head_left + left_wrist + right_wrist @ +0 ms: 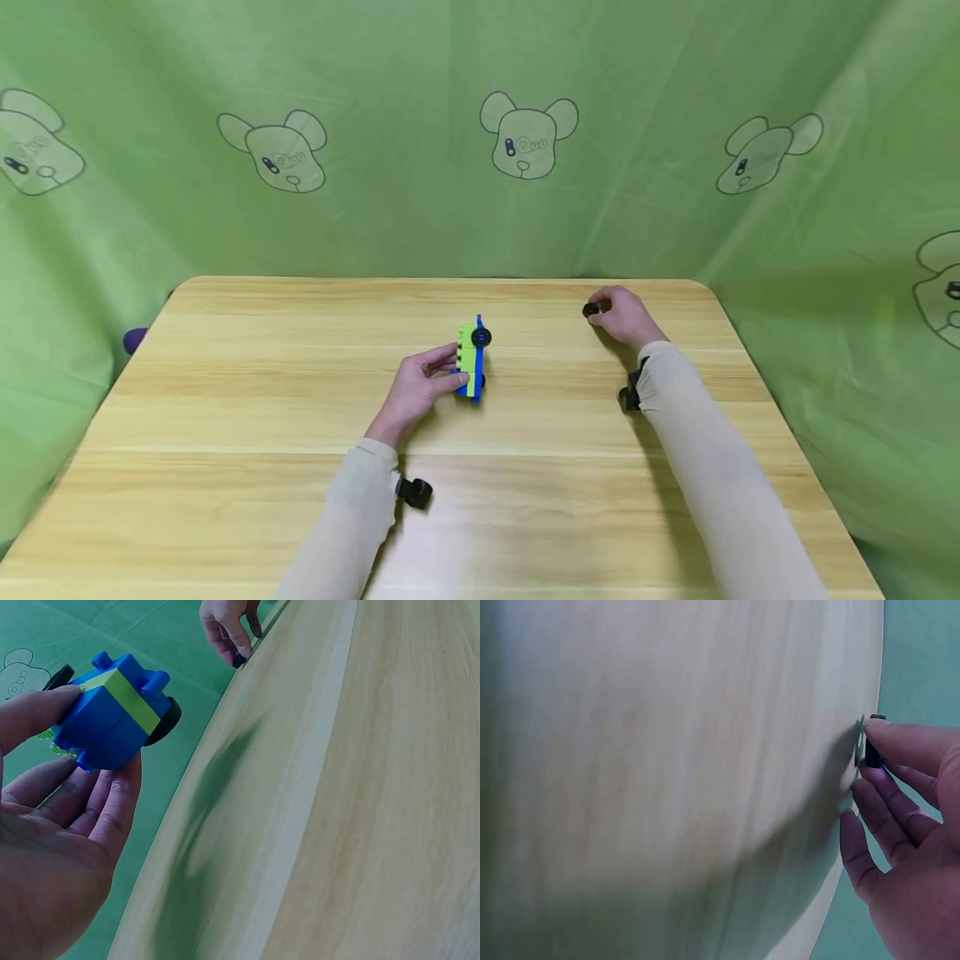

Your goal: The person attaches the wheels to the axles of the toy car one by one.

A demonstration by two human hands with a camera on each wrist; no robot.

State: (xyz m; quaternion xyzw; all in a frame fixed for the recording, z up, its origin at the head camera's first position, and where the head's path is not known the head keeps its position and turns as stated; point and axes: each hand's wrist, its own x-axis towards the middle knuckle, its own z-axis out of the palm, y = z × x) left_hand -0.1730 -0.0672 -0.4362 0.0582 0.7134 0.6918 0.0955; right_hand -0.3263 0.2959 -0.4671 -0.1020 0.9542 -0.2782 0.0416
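A toy car (470,360) built of lime green and blue bricks, with black wheels, is held up over the middle of the table. My left hand (420,387) grips its near end, the thumb on one side and the fingers on the other. The left wrist view shows the car's blue end with a lime stripe (132,699) and black wheels on both sides. Toward the back right, my right hand (624,317) pinches a small black wheel (591,309) between thumb and fingers. In the right wrist view the wheel (874,742) appears edge-on, close over the table.
The wooden table (525,517) has a light striped grain. Green curtains (420,225) with printed bear heads stand behind it and along both sides. A purple object (135,340) shows beyond the left edge. Black cameras (415,492) are strapped to both wrists.
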